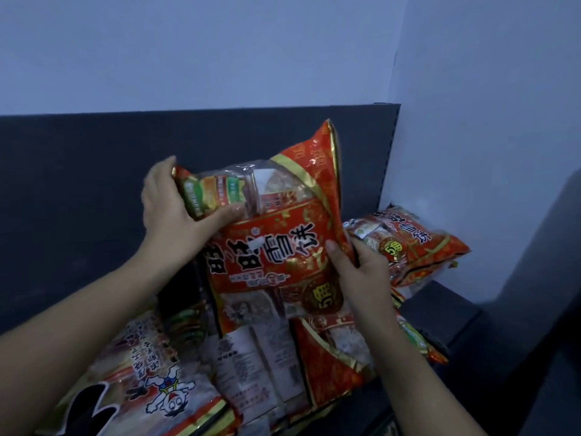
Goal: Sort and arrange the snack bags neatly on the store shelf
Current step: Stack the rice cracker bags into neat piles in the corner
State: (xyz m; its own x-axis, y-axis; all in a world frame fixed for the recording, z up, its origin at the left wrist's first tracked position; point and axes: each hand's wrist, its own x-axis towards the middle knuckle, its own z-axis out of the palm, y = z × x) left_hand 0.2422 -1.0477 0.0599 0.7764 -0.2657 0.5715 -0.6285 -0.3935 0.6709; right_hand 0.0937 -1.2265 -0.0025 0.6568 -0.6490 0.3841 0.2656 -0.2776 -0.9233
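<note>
A dark shelf [440, 309] runs along a pale wall [283, 58]. A big red snack bag [283, 240] is held up, tilted, over a pile of bags [267, 366] lying flat on the shelf. One smaller red bag [415, 247] lies near the right corner. The left hand [166, 202] grips the big bag's top left corner, fingers curled round it. The right hand [361, 265] pinches its right edge.

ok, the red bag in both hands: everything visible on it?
The bag is glossy red plastic with gold trim, clear windows showing wrapped snacks, and black characters. It stands tilted before the dark back panel. The left hand grips its top corner, the right hand its right edge; its bottom meets the pile.
</note>
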